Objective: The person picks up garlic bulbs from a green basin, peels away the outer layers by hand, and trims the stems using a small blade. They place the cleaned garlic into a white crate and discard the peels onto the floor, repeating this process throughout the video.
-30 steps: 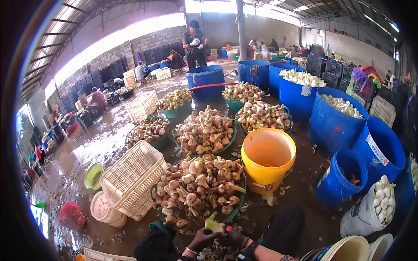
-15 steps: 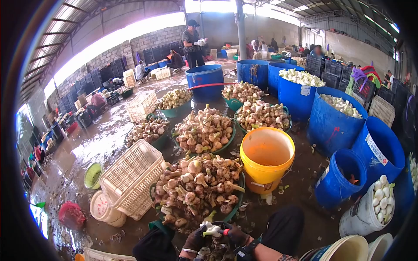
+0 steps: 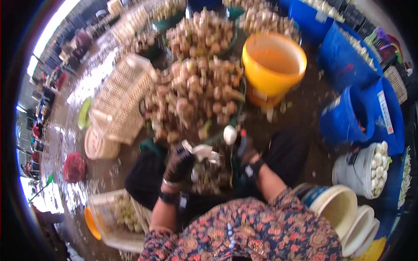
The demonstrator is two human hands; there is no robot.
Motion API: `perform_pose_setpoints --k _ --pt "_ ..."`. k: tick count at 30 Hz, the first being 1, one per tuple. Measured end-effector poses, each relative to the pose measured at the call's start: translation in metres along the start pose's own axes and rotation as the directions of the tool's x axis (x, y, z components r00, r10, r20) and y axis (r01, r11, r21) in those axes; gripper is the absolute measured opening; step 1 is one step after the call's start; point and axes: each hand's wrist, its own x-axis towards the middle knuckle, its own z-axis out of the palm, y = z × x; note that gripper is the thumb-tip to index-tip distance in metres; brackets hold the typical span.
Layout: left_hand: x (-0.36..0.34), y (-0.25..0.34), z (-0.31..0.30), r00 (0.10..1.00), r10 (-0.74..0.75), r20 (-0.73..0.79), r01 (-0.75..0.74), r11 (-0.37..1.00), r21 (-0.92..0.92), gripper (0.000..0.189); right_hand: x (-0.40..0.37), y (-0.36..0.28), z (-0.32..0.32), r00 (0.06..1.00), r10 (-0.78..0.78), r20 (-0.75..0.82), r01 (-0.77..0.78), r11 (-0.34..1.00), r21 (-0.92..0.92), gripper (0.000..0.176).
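My left hand (image 3: 179,164), in a dark glove, is closed on pale garlic skin (image 3: 205,153) that sticks out to the right of its fingers. A white peeled garlic bulb (image 3: 230,135) shows right beside the fingertips of my right hand (image 3: 246,151), also gloved and blurred by motion. A small red-ended tool (image 3: 243,132) juts up from the right hand's closed fingers; its blade or tip does not show. Between my knees lies a heap of peelings (image 3: 211,176). Just ahead, unpeeled garlic (image 3: 191,95) is piled in a green tub (image 3: 241,108).
A yellow bucket (image 3: 274,65) stands ahead to the right, with blue barrels (image 3: 348,52) and a white bucket of peeled bulbs (image 3: 355,169) beyond. Cream crates (image 3: 119,100) and a lidded tub (image 3: 101,143) are on the left. Nested buckets (image 3: 333,206) sit by my right side.
The view has tipped down towards my lap. My hands have moved apart; the white bulb, between both hands before, is now beside the right hand, and skin stays in the left.
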Motion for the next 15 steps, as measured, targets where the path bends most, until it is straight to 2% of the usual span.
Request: perform_pose_setpoints --k 1,2,3,4,5,6,7,8,9,10,11,13,15 --pt "-0.002 0.009 -0.001 0.946 -0.321 0.051 0.247 0.606 -0.756 0.015 0.002 -0.012 0.008 0.993 0.051 -0.107 -0.026 0.973 0.230 0.026" --pt "-0.004 0.022 -0.003 0.923 -0.369 0.110 0.309 0.542 -0.782 0.012 0.006 0.000 0.000 0.914 0.388 0.118 -0.362 0.649 0.669 0.026" --pt "0.002 0.028 -0.006 0.908 -0.388 0.155 0.346 0.490 -0.800 0.011 0.013 0.004 -0.006 0.744 0.502 0.441 -0.545 0.074 0.835 0.026" --pt "0.009 0.025 -0.006 0.861 -0.413 0.297 0.508 0.662 -0.551 0.015 0.012 0.007 -0.003 0.737 0.506 0.448 -0.551 0.068 0.831 0.026" --pt "0.013 0.022 -0.008 0.781 -0.470 0.411 0.590 0.772 -0.236 0.020 0.015 -0.002 0.006 0.704 0.611 0.361 -0.554 0.154 0.818 0.029" --pt "0.004 -0.013 0.002 0.827 -0.412 0.383 0.430 0.902 0.040 0.025 0.018 -0.012 0.014 0.666 0.698 0.263 -0.563 0.238 0.792 0.032" --pt "-0.005 -0.047 0.010 0.860 -0.343 0.377 0.228 0.920 0.318 0.031 0.018 -0.024 0.018 0.662 0.697 0.276 -0.572 0.232 0.787 0.032" --pt "0.007 -0.035 0.016 0.812 -0.536 0.233 0.376 0.784 0.494 0.036 0.017 -0.037 0.021 0.646 0.707 0.286 -0.610 0.254 0.750 0.032" --pt "0.022 -0.024 0.021 0.728 -0.683 0.057 0.507 0.593 0.626 0.042 0.016 -0.048 0.025 0.631 0.718 0.293 -0.645 0.275 0.714 0.032" --pt "0.015 -0.068 0.021 0.803 -0.596 0.014 0.523 0.716 0.463 0.051 0.013 -0.056 0.031 0.643 0.713 0.281 -0.567 0.197 0.800 0.029" --pt "0.019 -0.086 0.025 0.801 -0.598 0.013 0.526 0.715 0.460 0.051 0.007 -0.029 0.035 0.785 0.583 0.212 -0.479 0.352 0.804 0.027" --pt "0.044 -0.109 0.033 0.797 -0.564 -0.216 0.569 0.583 0.580 0.057 0.001 -0.051 0.035 0.777 0.560 0.287 -0.515 0.302 0.802 0.024" --pt "0.071 -0.123 0.044 0.753 -0.624 -0.208 0.615 0.558 0.557 0.060 0.001 -0.035 0.036 0.754 0.595 0.278 -0.588 0.424 0.689 0.024"
